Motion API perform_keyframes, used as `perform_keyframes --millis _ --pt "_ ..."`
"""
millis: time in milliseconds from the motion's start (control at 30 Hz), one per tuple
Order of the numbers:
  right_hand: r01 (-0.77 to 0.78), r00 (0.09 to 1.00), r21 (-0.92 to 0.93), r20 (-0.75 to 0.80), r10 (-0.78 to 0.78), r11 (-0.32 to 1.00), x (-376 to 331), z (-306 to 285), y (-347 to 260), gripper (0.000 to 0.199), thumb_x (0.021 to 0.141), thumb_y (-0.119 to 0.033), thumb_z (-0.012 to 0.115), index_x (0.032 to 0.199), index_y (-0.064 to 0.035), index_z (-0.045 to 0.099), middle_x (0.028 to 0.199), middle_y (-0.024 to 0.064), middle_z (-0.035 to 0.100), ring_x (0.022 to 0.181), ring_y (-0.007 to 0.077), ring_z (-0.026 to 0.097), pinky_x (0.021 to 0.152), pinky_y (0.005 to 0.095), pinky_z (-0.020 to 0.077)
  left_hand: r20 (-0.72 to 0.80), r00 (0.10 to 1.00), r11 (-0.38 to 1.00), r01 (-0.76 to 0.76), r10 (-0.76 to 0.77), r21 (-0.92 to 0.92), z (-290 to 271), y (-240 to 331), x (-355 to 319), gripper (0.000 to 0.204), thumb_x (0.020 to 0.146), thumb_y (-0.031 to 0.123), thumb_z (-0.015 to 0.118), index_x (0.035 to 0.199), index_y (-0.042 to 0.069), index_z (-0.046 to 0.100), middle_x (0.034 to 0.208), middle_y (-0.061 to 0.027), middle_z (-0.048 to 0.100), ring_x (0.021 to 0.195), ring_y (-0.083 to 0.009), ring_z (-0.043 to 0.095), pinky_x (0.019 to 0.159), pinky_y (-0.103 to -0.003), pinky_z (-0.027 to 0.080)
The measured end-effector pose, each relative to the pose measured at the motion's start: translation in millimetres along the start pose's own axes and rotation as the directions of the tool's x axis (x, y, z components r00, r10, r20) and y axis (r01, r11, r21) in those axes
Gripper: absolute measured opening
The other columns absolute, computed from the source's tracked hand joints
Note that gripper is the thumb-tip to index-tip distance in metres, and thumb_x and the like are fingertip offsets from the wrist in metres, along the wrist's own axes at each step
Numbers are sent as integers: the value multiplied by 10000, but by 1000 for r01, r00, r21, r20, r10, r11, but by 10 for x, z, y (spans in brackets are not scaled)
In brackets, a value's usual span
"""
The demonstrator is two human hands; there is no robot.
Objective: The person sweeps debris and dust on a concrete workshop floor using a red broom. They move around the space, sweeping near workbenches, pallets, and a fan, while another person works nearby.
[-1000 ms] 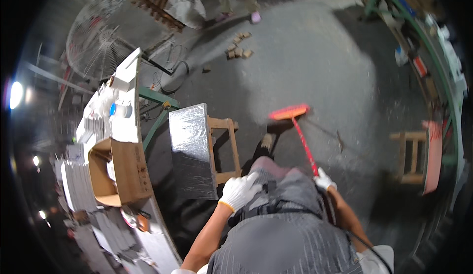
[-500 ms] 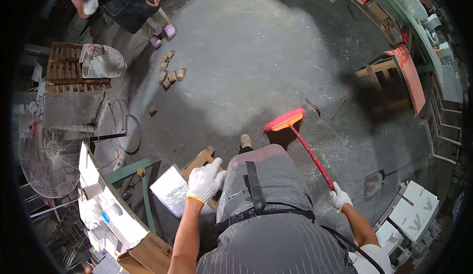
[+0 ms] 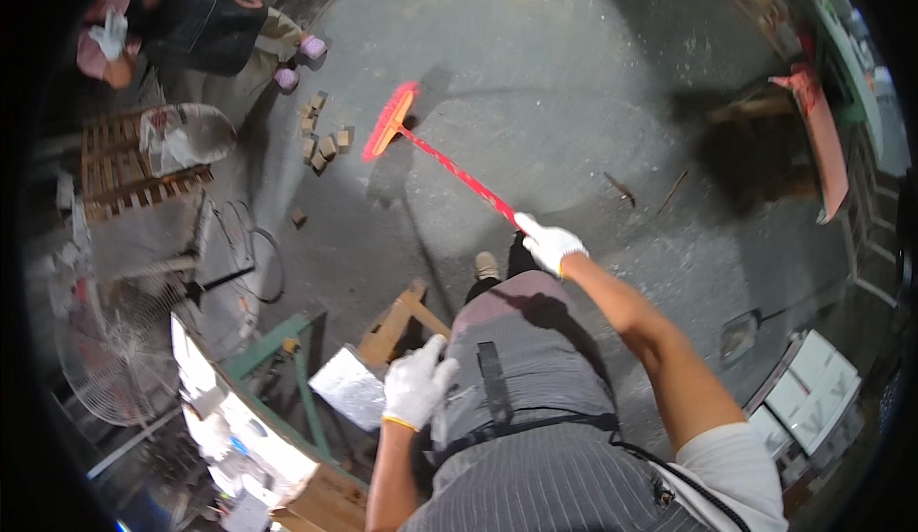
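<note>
Though blurred, this broom seems light, stiff, best held where my right hand wraps its handle, my left hand loosely open.

Blocks lie on the floor ahead of the person, the broom just right of them, sticks farther right. Over to the left, a sack rests on a pallet; a stool stands between desk and person.
</note>
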State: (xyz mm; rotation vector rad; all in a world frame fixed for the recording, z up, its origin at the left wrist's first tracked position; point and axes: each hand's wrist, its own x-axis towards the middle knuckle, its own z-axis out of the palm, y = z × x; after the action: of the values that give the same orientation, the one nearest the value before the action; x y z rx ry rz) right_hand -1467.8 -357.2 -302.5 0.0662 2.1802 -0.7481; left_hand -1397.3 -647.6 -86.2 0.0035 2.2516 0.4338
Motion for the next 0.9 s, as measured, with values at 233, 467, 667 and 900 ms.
perform_keyframes --millis 233,467,667,900 --pt "-123 989 -120 71 132 985 -409 -267 1217 552 994 -386 440 1488 -455 203 1072 286 636 957 488 612 802 510 477 85 996 998 -28 24 49 -112 257 335 423 878 388 576 1190 103 587 890 -192 685 868 -390 658 768 -473 500" --pt "-726 681 47 186 708 686 -3689 -186 1950 612 972 -347 464 1515 -425 192 823 248 635 698 391 654 611 480 507 -31 973 973 -227 228 44 -335 537 862 384 890 373 586 1165 106 555 788 -170 658 791 -360 653 693 -462 491" --pt "-781 577 536 424 698 321 -3371 -205 1517 766 897 -182 577 1549 -299 193 657 52 562 451 168 534 400 354 485 -26 918 903 -385 396 193 -398 661 1087 358 914 384 561 1138 105 530 794 -141 649 750 -341 651 668 -457 489" --pt "-743 617 542 326 716 394 -2909 -560 349 765 874 -143 587 1543 -258 235 583 29 496 399 139 471 352 331 436 -29 950 947 -306 310 102 -669 244 1040 366 934 392 537 1168 110 530 839 -165 661 829 -365 650 739 -472 489"
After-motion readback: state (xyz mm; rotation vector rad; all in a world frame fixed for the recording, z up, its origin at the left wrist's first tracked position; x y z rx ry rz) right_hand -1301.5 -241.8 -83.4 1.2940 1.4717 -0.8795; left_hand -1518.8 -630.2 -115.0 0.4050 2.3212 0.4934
